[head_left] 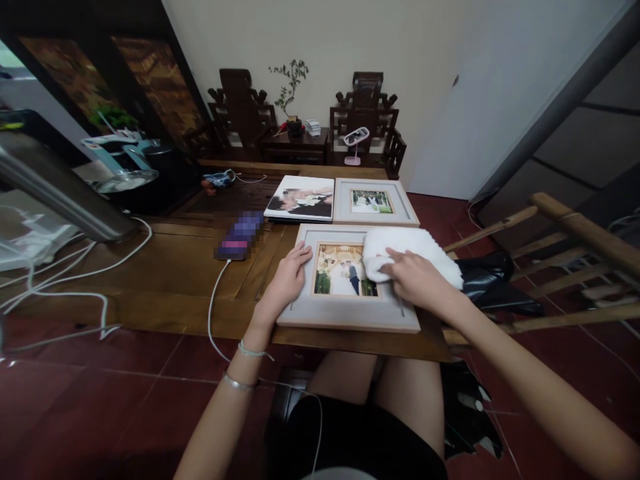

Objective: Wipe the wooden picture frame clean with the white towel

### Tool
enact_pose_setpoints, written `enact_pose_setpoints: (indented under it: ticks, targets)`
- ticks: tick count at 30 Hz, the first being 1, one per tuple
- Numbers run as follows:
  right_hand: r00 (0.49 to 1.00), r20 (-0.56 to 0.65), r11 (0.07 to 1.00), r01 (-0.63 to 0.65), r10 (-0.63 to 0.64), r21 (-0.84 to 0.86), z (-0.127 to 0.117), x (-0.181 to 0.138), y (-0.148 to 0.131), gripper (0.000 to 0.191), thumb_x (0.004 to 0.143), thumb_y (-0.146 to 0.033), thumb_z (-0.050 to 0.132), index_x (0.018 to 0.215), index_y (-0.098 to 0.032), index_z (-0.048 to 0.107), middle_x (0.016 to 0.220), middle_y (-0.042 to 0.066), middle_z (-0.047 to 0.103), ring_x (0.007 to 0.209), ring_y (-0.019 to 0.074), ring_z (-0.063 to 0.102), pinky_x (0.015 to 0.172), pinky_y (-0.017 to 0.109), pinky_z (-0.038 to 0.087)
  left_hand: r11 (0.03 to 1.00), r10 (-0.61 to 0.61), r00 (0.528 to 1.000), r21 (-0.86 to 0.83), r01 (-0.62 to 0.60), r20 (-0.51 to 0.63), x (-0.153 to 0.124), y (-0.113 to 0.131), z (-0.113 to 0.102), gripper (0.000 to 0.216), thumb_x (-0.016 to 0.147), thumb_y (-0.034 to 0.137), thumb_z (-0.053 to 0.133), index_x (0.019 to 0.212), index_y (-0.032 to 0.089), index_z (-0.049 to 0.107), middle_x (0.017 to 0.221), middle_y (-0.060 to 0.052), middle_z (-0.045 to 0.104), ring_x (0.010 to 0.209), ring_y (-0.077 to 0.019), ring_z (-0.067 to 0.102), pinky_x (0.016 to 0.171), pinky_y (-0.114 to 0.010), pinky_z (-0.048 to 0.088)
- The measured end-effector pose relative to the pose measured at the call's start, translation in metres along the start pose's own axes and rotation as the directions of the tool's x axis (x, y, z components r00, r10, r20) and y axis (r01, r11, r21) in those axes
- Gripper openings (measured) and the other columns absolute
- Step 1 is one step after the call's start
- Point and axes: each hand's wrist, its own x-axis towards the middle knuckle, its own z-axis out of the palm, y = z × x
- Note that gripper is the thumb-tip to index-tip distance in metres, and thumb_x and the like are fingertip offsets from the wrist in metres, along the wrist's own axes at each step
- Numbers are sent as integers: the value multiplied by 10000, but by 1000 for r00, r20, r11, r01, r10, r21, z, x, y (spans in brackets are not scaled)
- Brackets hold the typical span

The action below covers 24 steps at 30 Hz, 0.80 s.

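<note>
A picture frame (345,315) with a pale wooden border and grey mat lies flat at the table's front edge, a wedding photo (340,270) in its middle. My left hand (290,275) grips the frame's left side, fingers over the border. In my right hand (413,273) is a fluffy white cloth (400,243), pressed on the frame's upper right part with the index finger stretched along it. The cloth covers that corner and hangs past the right side. Behind lie a second picture frame (403,200) and a white photo album or panel (300,198).
A phone (239,237) with a white charging cable (210,313) lies left of the frame. Farther left are a large metal cylinder (65,187), tangled cables and a dark pot. A pink mirror (353,160) stands at the back. A wooden chair (575,227) is at the right.
</note>
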Motion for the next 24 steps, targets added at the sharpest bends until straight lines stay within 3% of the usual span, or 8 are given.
enact_pose_setpoints:
  ticks: [3, 6, 11, 18, 24]
  targets:
    - [997, -73, 997, -12, 6, -75, 8, 24, 12, 423, 708, -7, 441, 1025, -131, 693, 1198, 180, 633, 1235, 303, 487, 946, 436, 415, 1000, -3, 1000, -9, 3, -8, 0, 0, 0, 393, 837, 66, 397, 1116, 144, 662, 1234, -107, 639, 1291, -254, 472, 1092, -484, 381]
    - [994, -111, 994, 6, -19, -112, 16, 29, 14, 415, 710, 0, 449, 1024, -129, 688, 1278, 151, 593, 1298, 310, 405, 973, 456, 383, 1000, -14, 1000, -10, 14, -8, 0, 0, 1, 386, 840, 66, 397, 1112, 139, 661, 1231, -111, 640, 1290, -253, 473, 1093, -482, 381]
    - [991, -75, 989, 104, -112, -105, 16, -7, -6, 353, 721, -26, 475, 983, -118, 692, 1315, 159, 560, 1269, 346, 421, 1000, 506, 364, 1000, -23, 999, -11, 23, -30, -1, 0, 2, 386, 847, 69, 391, 1119, 138, 655, 1234, -111, 639, 1290, -251, 473, 1094, -483, 377]
    - [987, -34, 981, 161, -158, 108, -5, -76, -35, 371, 649, 6, 495, 915, -135, 711, 1266, 161, 599, 1237, 331, 486, 1024, 487, 408, 999, -34, 999, -7, 34, -13, -1, 1, 2, 410, 824, 44, 391, 1133, 119, 651, 1258, -122, 623, 1297, -252, 463, 1102, -477, 364]
    - [993, 20, 986, 115, -118, 123, -1, -70, -63, 367, 673, -28, 526, 970, -131, 716, 1327, 191, 542, 1253, 391, 456, 1001, 545, 409, 1000, -31, 999, 0, 31, -18, -1, -1, 3, 425, 818, 39, 383, 1143, 112, 649, 1259, -122, 622, 1301, -254, 458, 1102, -471, 369]
